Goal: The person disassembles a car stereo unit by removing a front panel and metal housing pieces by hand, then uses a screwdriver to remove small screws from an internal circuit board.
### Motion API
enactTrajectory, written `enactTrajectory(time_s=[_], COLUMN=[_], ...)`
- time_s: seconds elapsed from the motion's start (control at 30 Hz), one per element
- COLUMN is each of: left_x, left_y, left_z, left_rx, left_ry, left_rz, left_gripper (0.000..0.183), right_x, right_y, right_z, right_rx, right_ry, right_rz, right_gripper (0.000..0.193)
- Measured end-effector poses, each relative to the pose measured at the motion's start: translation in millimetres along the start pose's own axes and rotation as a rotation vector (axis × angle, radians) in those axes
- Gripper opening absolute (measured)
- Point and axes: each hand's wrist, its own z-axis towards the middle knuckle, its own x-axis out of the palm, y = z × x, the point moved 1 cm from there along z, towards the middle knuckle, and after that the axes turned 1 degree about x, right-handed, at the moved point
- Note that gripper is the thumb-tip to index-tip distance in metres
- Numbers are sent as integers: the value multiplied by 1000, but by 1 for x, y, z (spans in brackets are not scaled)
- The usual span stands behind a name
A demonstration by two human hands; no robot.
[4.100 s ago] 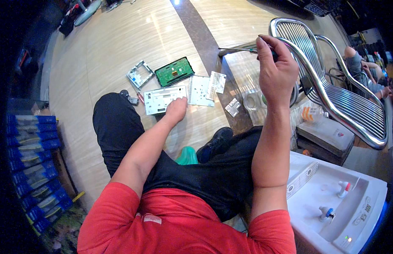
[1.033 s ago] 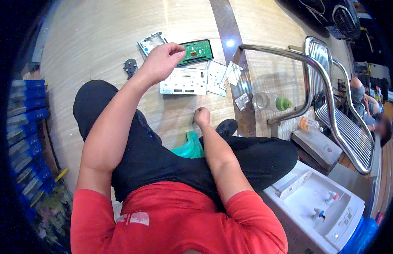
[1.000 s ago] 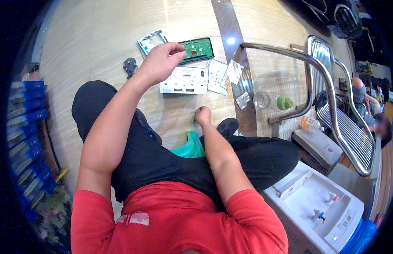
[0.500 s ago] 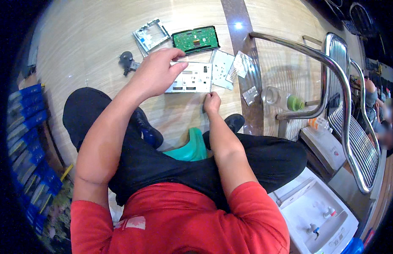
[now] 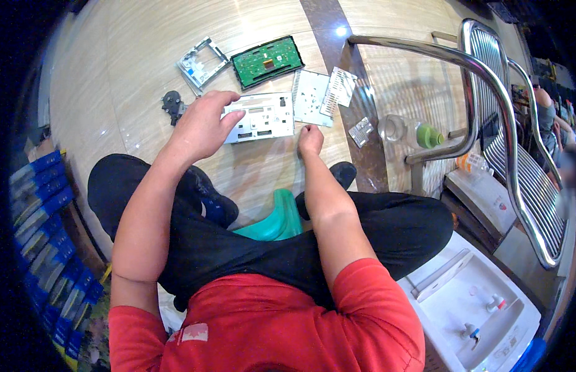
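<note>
A flat silver metal housing (image 5: pixel 261 118) with several cut-outs lies on the floor in front of me. At its left end is my left hand (image 5: pixel 201 129), thumb and fingers apart; the thumb reaches over the housing's edge. My right hand (image 5: pixel 311 141) is closed just beyond the housing's right end, apart from it, and what it may hold is hidden. Behind the housing lies a green circuit board in a black frame (image 5: pixel 268 63). A white-silver open frame (image 5: pixel 203 62) and a black part (image 5: pixel 172 106) lie to the left. Perforated metal plates (image 5: pixel 311 96) (image 5: pixel 339 91) overlap on the right.
A small metal plate (image 5: pixel 362 131) and a clear bottle with a green cap (image 5: pixel 429 136) lie further right, near a chrome-framed chair (image 5: pixel 498 93). A white basin with taps (image 5: pixel 470 304) stands lower right. Between my legs is a green plastic piece (image 5: pixel 275 220); blue packages (image 5: pixel 46 211) line the left.
My left hand has drawn back leftward over the housing, toward its end. My right hand has come away from the housing's near right corner. The whole view has shifted slightly.
</note>
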Motion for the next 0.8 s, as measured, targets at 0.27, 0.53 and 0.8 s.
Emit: enactTrajectory(time_s=[0.27,0.53,0.8], left_x=[4,13,57], left_y=[8,26,50], left_z=[3,0,-5], left_rx=[59,0,-57], left_ry=[53,98,295], left_rz=[41,155,333], left_gripper=[39,40,36], right_x=[-17,-67,-203], right_y=[-12,47,215], right_z=[3,2,-67], right_rx=[61,95,-542], right_ry=[-134,-380,28], right_rz=[79,376,289], right_gripper=[22,32,27])
